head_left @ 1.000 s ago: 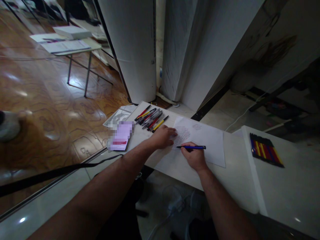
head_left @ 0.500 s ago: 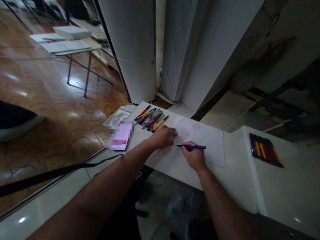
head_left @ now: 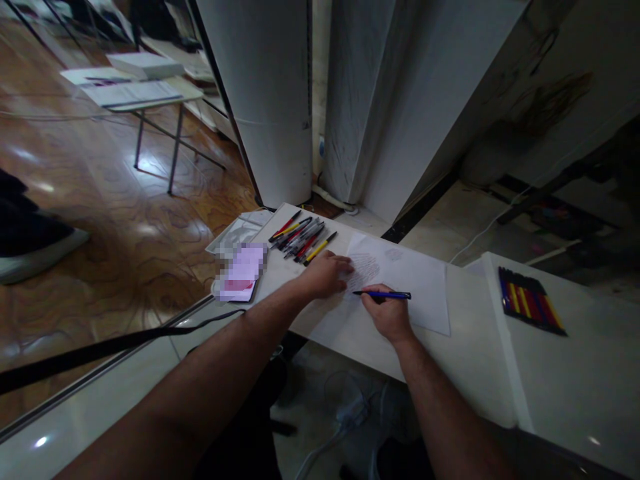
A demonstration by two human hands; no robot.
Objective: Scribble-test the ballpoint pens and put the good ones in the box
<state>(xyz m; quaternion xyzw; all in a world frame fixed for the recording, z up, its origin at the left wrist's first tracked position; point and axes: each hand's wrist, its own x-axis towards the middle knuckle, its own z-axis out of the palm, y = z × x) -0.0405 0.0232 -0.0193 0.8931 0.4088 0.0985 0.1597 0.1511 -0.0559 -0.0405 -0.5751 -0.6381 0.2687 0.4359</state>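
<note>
A blue pen point(head_left: 397, 295) is pinched in my right hand point(head_left: 389, 313), its tip at the lower part of the writing on a white sheet of paper point(head_left: 420, 280). My left hand point(head_left: 327, 273) lies with its fingers stretched out over the left edge of the sheet, holding nothing. Small handwritten lines fill a rounded patch between the two hands, and a smaller patch of marks sits near the top of the sheet. Just beyond my left hand lies a loose pile of pens point(head_left: 305, 237) in red, yellow, black and clear.
A phone point(head_left: 243, 273), partly blurred, lies at the left end of the white table point(head_left: 463, 320). To the right, a pack of coloured pens point(head_left: 531, 300) rests on another white surface. A shoe point(head_left: 45, 243) stands on the wooden floor. A small folding table point(head_left: 185, 87) holds papers.
The pen tip and my right hand have shifted very slightly to the left. My left hand keeps its place. At the far left, more of a person's trouser leg shows above the shoe.
</note>
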